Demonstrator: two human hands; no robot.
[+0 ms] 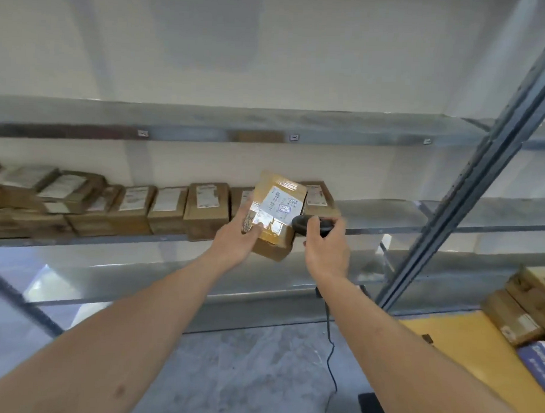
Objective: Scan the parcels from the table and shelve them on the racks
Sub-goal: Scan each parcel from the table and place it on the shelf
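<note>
Grey metal racks [267, 135] run along a pale wall, and the middle shelf [387, 230] carries a row of brown boxes [169, 209] with white labels, ending about halfway along; to the right of them the shelf is bare. At the lower right a yellow worktop [464, 352] holds more boxes [521, 310].

In front of the shelf, at the end of the row, the left hand [236, 245] holds a small cardboard parcel [277, 215] tilted up, label facing the person. Its grip is closed round the parcel's lower left corner, thumb across the taped face and fingers hidden beneath. The right hand [325, 251] is wrapped round a black scanner [310, 224], whose head sits just beside the parcel's right edge; a dark cable [331, 350] hangs below.

Judging by the one-handed hold, the parcel looks light and fairly stiff, though its flaps seem a little crushed and the glossy tape could be slippery. A hold across the short edges, on bare cardboard, should serve best when sliding it onto the free shelf space beside the row.
</note>
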